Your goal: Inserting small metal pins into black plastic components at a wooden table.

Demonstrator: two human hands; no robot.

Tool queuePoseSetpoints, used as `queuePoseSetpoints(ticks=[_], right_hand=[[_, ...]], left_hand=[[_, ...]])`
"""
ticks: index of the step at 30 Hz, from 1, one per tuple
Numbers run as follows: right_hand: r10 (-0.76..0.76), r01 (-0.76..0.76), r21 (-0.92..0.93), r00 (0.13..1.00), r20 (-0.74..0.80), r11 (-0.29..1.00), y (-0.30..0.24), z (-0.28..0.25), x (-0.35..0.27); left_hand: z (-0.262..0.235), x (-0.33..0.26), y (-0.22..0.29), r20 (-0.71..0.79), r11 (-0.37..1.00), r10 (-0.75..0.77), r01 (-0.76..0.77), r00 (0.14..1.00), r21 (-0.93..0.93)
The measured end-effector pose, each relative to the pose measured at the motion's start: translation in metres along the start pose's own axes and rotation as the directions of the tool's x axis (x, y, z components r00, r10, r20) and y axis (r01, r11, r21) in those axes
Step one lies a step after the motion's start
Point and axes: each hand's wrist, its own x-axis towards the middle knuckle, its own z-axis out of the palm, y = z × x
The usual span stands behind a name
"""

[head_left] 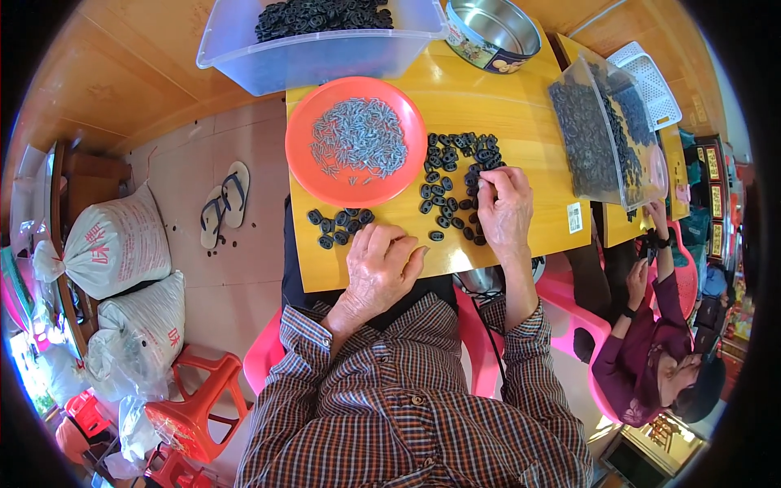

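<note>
On the yellow table (521, 122) my right hand (506, 213) reaches into a loose group of small black oval pieces with holes (439, 191). Its thumb and fingertips pinch together on a black oval piece at the right side of that group. My left hand (381, 264) is at the table's near edge, fingers curled in toward the thumb; whatever lies inside them is hidden. Just beyond it sits a smaller cluster of black oval pieces (327, 227). A red-orange plate (303, 167) full of small grey metal pins (358, 138) stands behind that cluster.
A clear bin (325, 65) of black pieces and a round tin (488, 57) stand at the far side. Another clear box (598, 138) is at the right, where a person (651, 342) sits. Sacks (122, 244), a red stool (199, 398) and sandals (234, 195) lie left.
</note>
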Motion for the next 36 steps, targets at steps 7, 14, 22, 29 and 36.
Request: queuePoseSetpoints(ticks=[7,14,22,29,36], right_hand=[[-0.09,0.098,-0.079,0.991,0.098,0.992,-0.007,-0.008,0.008],[-0.121,0.138,-0.08,0.975,0.187,0.987,-0.002,-0.009,0.014],[-0.072,0.074,-0.006,0.99,0.123,0.997,-0.01,-0.005,0.009],[-0.088,0.09,-0.002,0.977,0.193,0.996,-0.014,0.003,0.005],[0.028,-0.083,0.264,0.978,0.205,0.961,-0.012,0.004,0.005]], left_hand=[[0.0,-0.001,-0.001,-0.002,1.0,0.007,-0.007,1.0,0.01],[-0.001,-0.001,0.0,-0.002,1.0,0.005,-0.005,1.0,0.002],[0.0,-0.001,-0.001,-0.01,1.0,0.013,-0.013,1.0,-0.004],[-0.001,0.0,0.0,-0.01,1.0,0.022,-0.022,1.0,-0.01],[-0.001,-0.002,0.0,-0.014,0.999,0.036,-0.036,0.999,-0.004]])
